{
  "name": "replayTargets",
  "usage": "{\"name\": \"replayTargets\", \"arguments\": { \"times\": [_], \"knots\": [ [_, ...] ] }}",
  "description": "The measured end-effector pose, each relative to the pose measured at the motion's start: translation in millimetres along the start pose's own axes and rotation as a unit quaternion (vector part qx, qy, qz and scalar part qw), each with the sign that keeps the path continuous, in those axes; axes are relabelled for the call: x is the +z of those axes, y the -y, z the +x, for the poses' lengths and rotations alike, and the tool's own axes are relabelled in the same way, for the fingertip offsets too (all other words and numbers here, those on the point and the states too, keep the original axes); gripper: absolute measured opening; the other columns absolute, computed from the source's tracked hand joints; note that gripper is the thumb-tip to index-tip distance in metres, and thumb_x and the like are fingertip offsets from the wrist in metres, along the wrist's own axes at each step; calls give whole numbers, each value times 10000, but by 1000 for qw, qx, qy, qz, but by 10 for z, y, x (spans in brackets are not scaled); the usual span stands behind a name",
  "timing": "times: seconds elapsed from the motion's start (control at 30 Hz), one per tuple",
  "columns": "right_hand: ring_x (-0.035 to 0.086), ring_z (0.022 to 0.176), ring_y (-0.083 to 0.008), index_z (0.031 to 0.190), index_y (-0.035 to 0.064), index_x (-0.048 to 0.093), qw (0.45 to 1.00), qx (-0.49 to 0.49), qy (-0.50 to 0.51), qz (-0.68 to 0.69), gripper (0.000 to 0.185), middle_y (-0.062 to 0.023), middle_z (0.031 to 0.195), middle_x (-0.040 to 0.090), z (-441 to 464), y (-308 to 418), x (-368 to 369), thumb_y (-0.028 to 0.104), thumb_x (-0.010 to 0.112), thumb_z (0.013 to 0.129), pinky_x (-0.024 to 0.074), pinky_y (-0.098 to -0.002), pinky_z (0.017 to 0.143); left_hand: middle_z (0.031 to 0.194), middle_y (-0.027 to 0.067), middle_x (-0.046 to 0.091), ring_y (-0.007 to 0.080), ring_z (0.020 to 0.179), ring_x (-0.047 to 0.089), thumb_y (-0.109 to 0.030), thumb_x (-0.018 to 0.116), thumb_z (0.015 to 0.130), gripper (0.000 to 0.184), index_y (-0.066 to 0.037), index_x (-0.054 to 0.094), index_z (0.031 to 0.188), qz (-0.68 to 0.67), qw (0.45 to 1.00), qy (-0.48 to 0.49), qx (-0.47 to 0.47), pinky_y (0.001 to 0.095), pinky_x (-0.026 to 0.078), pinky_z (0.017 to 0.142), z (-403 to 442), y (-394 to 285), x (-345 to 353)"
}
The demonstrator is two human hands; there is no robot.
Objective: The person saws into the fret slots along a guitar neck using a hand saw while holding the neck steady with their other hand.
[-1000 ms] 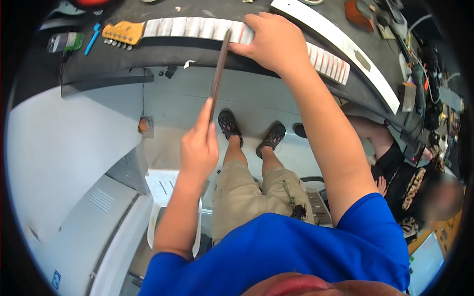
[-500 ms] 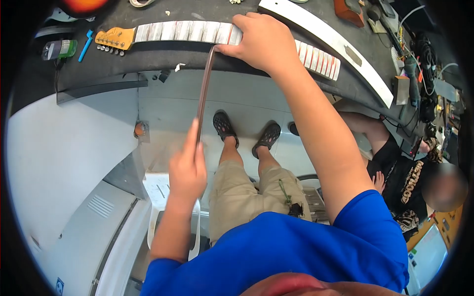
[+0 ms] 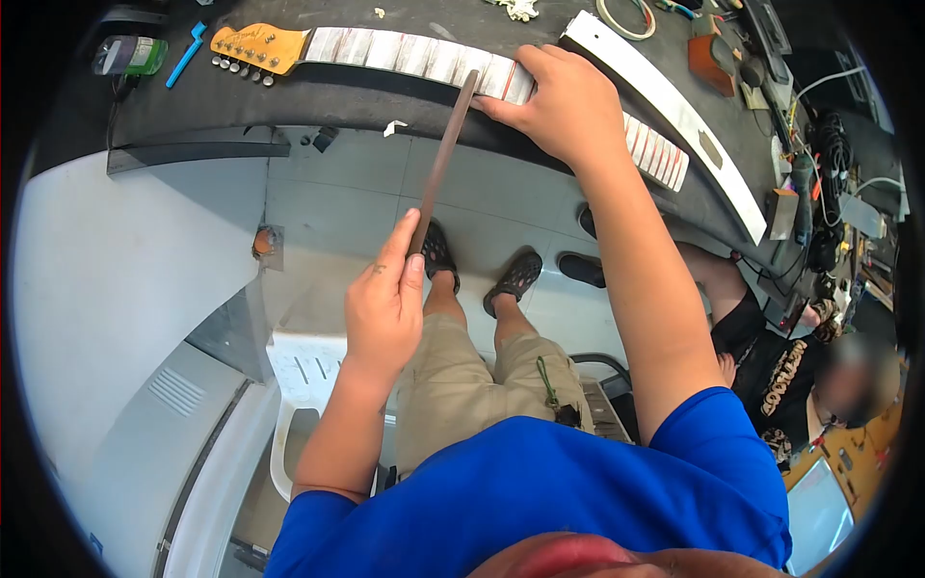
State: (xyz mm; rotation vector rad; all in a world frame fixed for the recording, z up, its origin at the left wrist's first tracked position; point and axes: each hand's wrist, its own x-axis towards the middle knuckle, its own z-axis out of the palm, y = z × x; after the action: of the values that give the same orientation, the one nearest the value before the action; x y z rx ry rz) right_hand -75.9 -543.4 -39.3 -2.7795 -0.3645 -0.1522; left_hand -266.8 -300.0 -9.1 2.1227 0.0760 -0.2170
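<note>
A guitar neck (image 3: pixel 385 53) with a yellowish headstock (image 3: pixel 258 48) and tuning pegs lies along the bench's near edge. Its fingerboard is covered in whitish tape between the frets. My right hand (image 3: pixel 568 101) grips the neck around its middle, thumb on the near edge and fingers over the far side. In my left hand (image 3: pixel 381 308) is a long, narrow brown file (image 3: pixel 445 159), held with the index finger stretched along it. The file slants up and away, its far end over the fingerboard just left of my right thumb.
Behind the neck lies a long white curved beam (image 3: pixel 674 116). A blue brush-like tool (image 3: pixel 186 56) and a green-labelled bottle (image 3: pixel 135 56) are at the left. Tools and cables crowd the right, where another person (image 3: pixel 771 376) sits. A white plastic chair (image 3: pixel 303 371) stands beside me.
The whole view has shifted and turned slightly. The file's far end has gone from the neck's near edge onto the fingerboard. My right hand still grips the neck.
</note>
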Motion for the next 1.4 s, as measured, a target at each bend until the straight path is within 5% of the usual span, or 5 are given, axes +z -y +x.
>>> {"name": "replayTargets", "arguments": {
  "times": [0.23, 0.57, 1.0, 1.1, 1.4],
  "knots": [
    [719, 902, -321, 1036, 73, 745, 1000, 5, -14, 16, 552, -90, 917, 709, -21, 18, 17, 530, 891, 762, 582, -448, 763, 976, 230, 760, 294, 719, 716, -101, 622, 1077, 434, -73, 615, 1510, 5, 999, 37, 2, 384, 557, 714, 322, -140, -19],
    [714, 891, -334, 912, 69, 723, 999, -15, -37, 34, 510, -110, 888, 699, -28, -69, 79, 514, 896, 733, 596, -465, 763, 711, 70, 623, 103, 637, 527, -75, 692, 1025, 518, -55, 563, 1526, -27, 996, -26, 77, 307, 456, 615, 908, -418, 277],
    [738, 967, -312, 1010, 82, 764, 999, 6, -2, 32, 530, -95, 963, 736, -34, -45, -3, 559, 855, 797, 618, -451, 839, 811, 158, 708, 204, 586, 623, -19, 613, 1042, 518, -57, 567, 1557, 89, 988, -21, 125, 322, 497, 594, 459, -236, 308],
    [738, 971, -313, 1016, 82, 767, 1000, -10, -6, 22, 534, -99, 968, 737, -45, -72, 13, 557, 863, 792, 617, -452, 841, 990, 254, 765, 441, 774, 741, -44, 625, 1036, 499, -66, 591, 1534, 56, 997, 46, -21, 437, 580, 724, 1079, -575, 313],
    [741, 968, -310, 1009, 74, 759, 999, -4, -1, 32, 549, -109, 962, 736, -41, -65, -15, 561, 869, 781, 613, -449, 833, 909, 260, 697, 408, 760, 692, -43, 595, 1057, 499, -57, 557, 1555, 80, 996, 8, 39, 463, 543, 702, 207, -218, 266]
  ]
}}
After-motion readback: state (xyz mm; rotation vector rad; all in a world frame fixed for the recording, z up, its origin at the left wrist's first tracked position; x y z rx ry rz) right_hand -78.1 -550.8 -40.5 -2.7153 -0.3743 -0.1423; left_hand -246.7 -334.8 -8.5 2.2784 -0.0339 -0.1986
